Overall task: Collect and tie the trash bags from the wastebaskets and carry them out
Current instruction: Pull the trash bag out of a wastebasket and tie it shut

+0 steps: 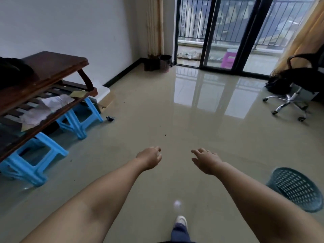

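Both your hands reach forward empty: left hand [150,157] loosely curled, right hand [206,161] with fingers spread. A green mesh plastic wastebasket [296,188] sits on the glossy beige floor [175,111] just right of your right forearm; a dark wastebasket [165,63] stands far ahead.

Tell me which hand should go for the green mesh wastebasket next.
Right. The green mesh wastebasket sits on the floor just beyond the right hand's side; the left hand would have to cross over. Both hands hold nothing.
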Action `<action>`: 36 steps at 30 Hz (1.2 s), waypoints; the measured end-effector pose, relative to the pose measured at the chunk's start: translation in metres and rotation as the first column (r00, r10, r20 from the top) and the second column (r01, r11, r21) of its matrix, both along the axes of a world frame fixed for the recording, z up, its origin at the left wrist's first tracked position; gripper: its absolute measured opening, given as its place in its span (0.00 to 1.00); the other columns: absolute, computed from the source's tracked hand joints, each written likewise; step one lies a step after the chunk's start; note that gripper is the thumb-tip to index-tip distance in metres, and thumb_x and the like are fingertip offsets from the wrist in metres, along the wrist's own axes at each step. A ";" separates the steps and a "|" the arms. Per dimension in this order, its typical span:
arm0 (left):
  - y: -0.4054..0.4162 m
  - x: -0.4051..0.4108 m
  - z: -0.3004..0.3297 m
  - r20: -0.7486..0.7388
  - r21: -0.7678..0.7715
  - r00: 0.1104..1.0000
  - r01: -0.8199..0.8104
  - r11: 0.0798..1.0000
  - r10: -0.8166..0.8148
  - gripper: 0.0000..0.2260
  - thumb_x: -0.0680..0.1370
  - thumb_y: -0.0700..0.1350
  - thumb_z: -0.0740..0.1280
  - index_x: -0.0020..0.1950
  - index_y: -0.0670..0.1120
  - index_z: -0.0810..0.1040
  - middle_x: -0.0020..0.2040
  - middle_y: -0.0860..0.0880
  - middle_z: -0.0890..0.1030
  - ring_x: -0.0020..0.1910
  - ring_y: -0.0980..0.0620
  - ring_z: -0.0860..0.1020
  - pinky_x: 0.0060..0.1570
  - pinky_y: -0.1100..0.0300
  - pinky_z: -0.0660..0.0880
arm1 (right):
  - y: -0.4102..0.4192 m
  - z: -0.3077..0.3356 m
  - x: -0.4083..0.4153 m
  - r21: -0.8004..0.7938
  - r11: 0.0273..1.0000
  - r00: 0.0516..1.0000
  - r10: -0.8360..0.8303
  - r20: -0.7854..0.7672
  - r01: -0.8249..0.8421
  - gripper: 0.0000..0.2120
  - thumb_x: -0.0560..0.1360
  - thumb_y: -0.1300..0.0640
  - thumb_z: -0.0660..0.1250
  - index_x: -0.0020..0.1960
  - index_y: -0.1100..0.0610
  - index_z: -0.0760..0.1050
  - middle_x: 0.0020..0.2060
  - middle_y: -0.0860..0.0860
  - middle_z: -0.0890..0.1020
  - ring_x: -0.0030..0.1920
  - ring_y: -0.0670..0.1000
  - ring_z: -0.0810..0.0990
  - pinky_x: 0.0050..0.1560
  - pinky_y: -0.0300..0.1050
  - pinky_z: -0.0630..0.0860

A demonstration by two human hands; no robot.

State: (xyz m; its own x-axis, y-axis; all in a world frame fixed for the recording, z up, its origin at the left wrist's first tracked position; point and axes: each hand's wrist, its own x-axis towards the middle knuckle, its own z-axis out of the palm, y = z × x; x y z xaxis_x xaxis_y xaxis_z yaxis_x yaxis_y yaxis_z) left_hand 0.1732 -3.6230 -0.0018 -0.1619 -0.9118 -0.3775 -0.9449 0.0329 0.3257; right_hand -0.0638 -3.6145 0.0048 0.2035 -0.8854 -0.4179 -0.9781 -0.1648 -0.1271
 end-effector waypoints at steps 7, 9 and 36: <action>-0.185 -0.009 0.012 0.010 0.022 0.998 -0.056 0.998 0.056 0.19 0.80 0.50 0.54 0.70 0.46 0.67 0.68 0.43 0.72 0.65 0.42 0.73 0.63 0.49 0.71 | -0.204 0.016 -0.008 0.004 0.998 0.998 0.064 -0.029 -0.064 0.23 0.80 0.46 0.49 0.74 0.49 0.56 0.72 0.53 0.64 0.72 0.56 0.64 0.69 0.55 0.63; -0.237 -0.005 0.011 0.008 0.025 0.998 -0.068 0.997 0.068 0.19 0.81 0.50 0.54 0.70 0.46 0.66 0.69 0.44 0.72 0.64 0.42 0.73 0.62 0.50 0.71 | -0.258 0.014 -0.001 0.015 0.996 0.995 0.089 -0.037 -0.089 0.23 0.80 0.46 0.49 0.74 0.49 0.55 0.72 0.53 0.64 0.71 0.56 0.64 0.69 0.55 0.63; -0.996 0.067 0.022 0.025 -0.023 1.000 -0.015 1.000 0.015 0.19 0.81 0.50 0.54 0.70 0.45 0.67 0.69 0.44 0.71 0.66 0.43 0.71 0.63 0.52 0.70 | -1.008 0.002 0.079 -0.003 0.996 0.996 0.084 0.000 -0.084 0.23 0.81 0.46 0.49 0.74 0.50 0.55 0.72 0.53 0.63 0.71 0.57 0.64 0.69 0.55 0.63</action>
